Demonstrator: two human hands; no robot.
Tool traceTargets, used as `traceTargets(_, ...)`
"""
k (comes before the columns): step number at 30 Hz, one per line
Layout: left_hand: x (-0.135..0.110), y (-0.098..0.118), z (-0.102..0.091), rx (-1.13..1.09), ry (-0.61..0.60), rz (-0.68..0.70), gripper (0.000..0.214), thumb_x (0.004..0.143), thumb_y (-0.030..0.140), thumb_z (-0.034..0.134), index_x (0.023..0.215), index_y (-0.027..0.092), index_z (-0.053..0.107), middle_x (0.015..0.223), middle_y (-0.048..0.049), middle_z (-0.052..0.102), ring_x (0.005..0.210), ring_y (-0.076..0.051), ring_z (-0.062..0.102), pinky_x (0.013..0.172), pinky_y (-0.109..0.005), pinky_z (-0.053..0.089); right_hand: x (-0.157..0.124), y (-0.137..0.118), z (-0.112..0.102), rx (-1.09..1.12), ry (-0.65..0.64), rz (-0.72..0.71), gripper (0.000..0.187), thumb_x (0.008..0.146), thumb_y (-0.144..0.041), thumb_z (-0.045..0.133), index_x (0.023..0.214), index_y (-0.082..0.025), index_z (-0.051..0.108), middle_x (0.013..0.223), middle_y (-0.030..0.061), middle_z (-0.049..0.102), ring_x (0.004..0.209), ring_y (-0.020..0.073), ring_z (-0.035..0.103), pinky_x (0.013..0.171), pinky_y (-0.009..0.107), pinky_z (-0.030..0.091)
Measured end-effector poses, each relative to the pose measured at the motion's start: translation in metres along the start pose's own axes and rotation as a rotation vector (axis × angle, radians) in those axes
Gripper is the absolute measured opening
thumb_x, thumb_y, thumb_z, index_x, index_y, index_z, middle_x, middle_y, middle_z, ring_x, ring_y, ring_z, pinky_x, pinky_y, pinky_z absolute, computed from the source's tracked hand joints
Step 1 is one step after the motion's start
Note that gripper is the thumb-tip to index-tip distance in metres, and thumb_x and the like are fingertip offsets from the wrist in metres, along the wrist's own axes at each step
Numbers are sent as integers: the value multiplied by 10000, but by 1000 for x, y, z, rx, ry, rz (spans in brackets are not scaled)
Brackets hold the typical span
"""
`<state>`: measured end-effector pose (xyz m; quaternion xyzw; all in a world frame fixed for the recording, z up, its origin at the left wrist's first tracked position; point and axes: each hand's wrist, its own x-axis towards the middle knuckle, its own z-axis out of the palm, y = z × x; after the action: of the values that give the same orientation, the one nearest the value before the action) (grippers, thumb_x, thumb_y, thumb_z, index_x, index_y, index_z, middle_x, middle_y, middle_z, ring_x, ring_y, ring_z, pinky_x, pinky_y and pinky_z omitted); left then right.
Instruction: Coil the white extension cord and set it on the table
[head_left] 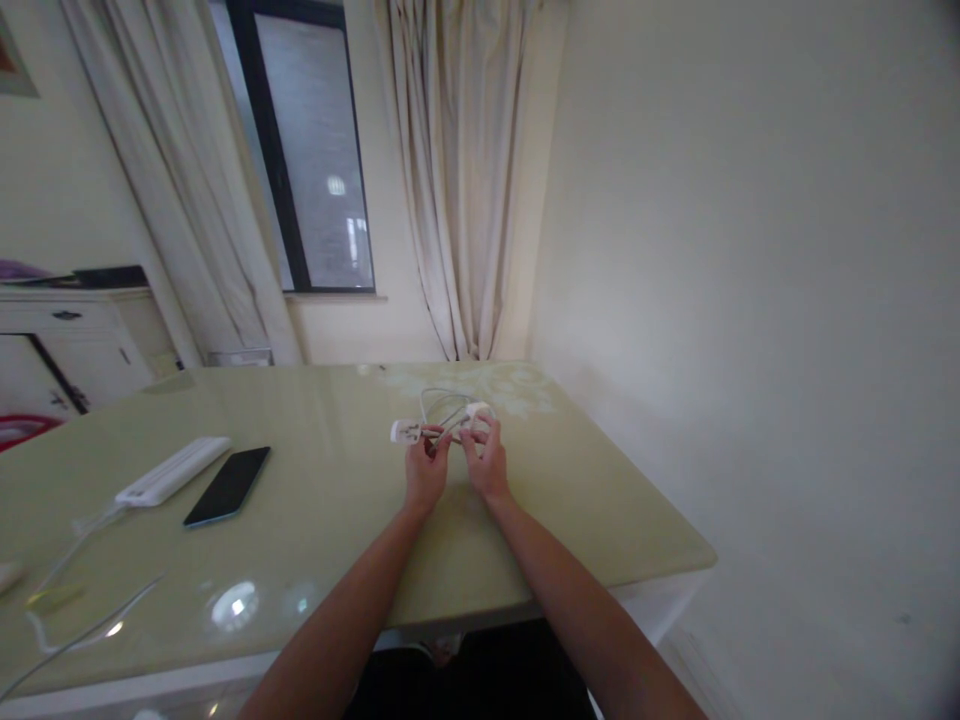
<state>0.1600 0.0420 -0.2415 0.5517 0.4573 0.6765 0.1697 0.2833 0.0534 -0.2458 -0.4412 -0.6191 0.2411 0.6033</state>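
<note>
Both my hands are raised over the middle of the pale green glass table (pixel 570 500). My left hand (pixel 424 470) pinches a white cable close to a small white plug adapter (pixel 405 431) that sticks out to its left. My right hand (pixel 486 458) is closed on the other white end piece (pixel 478 411) of the same cable. A thin white cable loop (pixel 439 400) arcs above and behind the fingers. The fingertips of both hands nearly meet.
A white power strip (pixel 174 470) with its cord and a black phone (pixel 227 485) lie at the table's left. More cord runs along the front left edge. A wall stands close on the right; curtains, a window and a white cabinet (pixel 67 340) are behind.
</note>
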Motion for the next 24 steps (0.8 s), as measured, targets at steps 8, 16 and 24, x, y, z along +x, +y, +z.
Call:
traceTargets(8, -3, -3, -3, 39, -174, 92, 292, 950, 454, 567, 978, 180, 666, 662, -10, 579, 587, -169, 550, 594, -288, 446, -2, 8, 0, -249, -159, -225, 664, 952, -327, 527, 1588, -205, 381, 1328, 140, 666, 1219, 290, 604, 1086, 448, 444)
traceTargets(16, -14, 1, -5, 67, -206, 337, 310, 1004, 438, 498, 972, 198, 692, 907, -101, 669, 848, -210, 654, 821, -346, 535, -3, -5, -3, -369, -43, -315, 458, 922, -167, 535, 1355, -228, 669, 1089, 119, 637, 1044, 261, 548, 967, 407, 471)
traceTargets(24, 1, 21, -22, 72, -35, 255, 408, 1022, 482, 439, 837, 191, 656, 818, -72, 664, 817, -205, 627, 814, -341, 496, 4, -3, -7, -171, -85, -501, 276, 921, -64, 495, 869, -190, 735, 1002, 102, 630, 989, 215, 578, 876, 339, 508)
